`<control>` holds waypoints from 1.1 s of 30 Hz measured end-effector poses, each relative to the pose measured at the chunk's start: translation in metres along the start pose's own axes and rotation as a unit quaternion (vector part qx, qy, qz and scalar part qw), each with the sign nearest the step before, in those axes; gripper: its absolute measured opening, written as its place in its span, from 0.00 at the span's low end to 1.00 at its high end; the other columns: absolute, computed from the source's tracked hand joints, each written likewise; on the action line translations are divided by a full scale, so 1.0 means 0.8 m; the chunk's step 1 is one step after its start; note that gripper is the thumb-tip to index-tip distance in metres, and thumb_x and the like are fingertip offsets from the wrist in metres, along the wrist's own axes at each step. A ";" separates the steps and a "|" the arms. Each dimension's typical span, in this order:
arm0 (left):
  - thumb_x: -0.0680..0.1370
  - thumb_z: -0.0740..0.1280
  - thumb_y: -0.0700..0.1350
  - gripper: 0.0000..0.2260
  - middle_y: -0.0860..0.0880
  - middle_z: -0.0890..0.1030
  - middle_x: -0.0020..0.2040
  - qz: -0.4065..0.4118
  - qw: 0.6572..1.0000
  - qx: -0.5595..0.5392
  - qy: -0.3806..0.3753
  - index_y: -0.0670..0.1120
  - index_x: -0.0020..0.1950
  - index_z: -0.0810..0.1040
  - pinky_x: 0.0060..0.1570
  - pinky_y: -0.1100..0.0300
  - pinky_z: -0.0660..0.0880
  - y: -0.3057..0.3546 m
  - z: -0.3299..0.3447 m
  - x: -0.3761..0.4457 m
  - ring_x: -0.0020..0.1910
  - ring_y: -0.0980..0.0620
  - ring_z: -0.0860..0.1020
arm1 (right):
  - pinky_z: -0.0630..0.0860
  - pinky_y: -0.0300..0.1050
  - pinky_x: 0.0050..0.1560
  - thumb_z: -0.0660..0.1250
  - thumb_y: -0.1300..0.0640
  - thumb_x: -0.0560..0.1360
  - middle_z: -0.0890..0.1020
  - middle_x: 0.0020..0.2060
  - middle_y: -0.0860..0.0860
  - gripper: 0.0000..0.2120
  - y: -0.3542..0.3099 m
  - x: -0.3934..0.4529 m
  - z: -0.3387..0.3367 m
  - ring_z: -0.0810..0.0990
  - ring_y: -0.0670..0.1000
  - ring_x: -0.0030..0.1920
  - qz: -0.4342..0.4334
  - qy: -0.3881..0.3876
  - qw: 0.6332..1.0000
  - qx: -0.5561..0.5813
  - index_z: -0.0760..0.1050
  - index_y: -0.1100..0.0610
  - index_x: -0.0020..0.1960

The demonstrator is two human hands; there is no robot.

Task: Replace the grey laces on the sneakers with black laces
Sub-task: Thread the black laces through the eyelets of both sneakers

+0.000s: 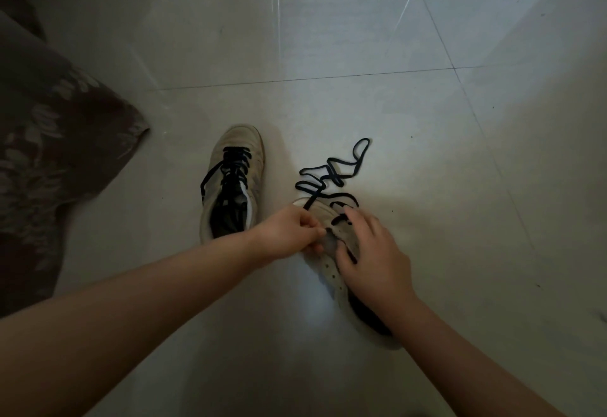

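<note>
left hand point(293, 232) pinches the black lace point(331, 171) at the unlaced sneaker point(331, 262)'s eyelets; slack trails toward the toe. right hand point(371, 252) lies flat, steadying it.

laced sneaker point(235, 183), half-laced sneaker point(331, 252), loose black lace point(331, 171)

Overall level: dim, muted grey-green cast.
Brightest area: pale pool on the tiled floor point(328, 94), centre to upper right.
Glare: thin bright streaks run down the tiles at top centre; soft sheen low centre.
Shadow: heavy over the patterned fabric point(49, 140) at left; both forearms dark toward the bottom edge.
Sharpness: centre fairly crisp; fine detail smeared, grainy.
Distortion: wide-angle; tile joints splay outward, corners darken.
</note>
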State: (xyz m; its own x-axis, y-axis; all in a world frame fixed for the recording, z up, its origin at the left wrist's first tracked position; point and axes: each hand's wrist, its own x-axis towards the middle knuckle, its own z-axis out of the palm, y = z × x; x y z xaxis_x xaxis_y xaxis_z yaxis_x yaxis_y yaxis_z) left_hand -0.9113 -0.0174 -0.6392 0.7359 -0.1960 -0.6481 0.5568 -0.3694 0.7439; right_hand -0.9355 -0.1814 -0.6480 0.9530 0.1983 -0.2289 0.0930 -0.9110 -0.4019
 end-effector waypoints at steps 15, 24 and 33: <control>0.78 0.65 0.38 0.02 0.46 0.83 0.36 -0.081 0.978 -0.169 -0.094 0.40 0.48 0.77 0.48 0.57 0.79 -0.004 -0.040 -0.046 0.41 0.53 0.82 | 0.68 0.46 0.41 0.59 0.51 0.78 0.75 0.48 0.54 0.07 0.013 0.026 -0.018 0.76 0.57 0.49 0.059 0.006 0.997 -0.052 0.68 0.56 0.49; 0.80 0.62 0.43 0.06 0.49 0.78 0.42 0.040 0.993 -0.112 0.012 0.46 0.46 0.78 0.50 0.59 0.73 0.005 -0.019 -0.029 0.44 0.54 0.76 | 0.69 0.45 0.33 0.61 0.55 0.79 0.75 0.32 0.50 0.12 -0.012 0.013 0.006 0.74 0.49 0.34 -0.082 0.046 0.974 0.206 0.73 0.56 0.39; 0.81 0.55 0.33 0.11 0.47 0.81 0.54 0.092 0.975 -0.161 0.122 0.41 0.58 0.74 0.46 0.76 0.72 -0.014 -0.014 -0.020 0.48 0.66 0.78 | 0.78 0.48 0.54 0.59 0.57 0.80 0.83 0.38 0.54 0.10 -0.014 0.019 -0.015 0.83 0.50 0.45 0.143 -0.010 0.859 0.492 0.75 0.61 0.44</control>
State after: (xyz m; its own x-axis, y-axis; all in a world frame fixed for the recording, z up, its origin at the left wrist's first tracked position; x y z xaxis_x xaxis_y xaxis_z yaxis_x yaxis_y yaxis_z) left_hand -0.9251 0.0001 -0.6350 0.8823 0.0045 -0.4707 0.4706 -0.0364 0.8816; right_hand -0.9186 -0.1727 -0.6368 0.8902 0.0330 -0.4543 -0.4419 -0.1793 -0.8790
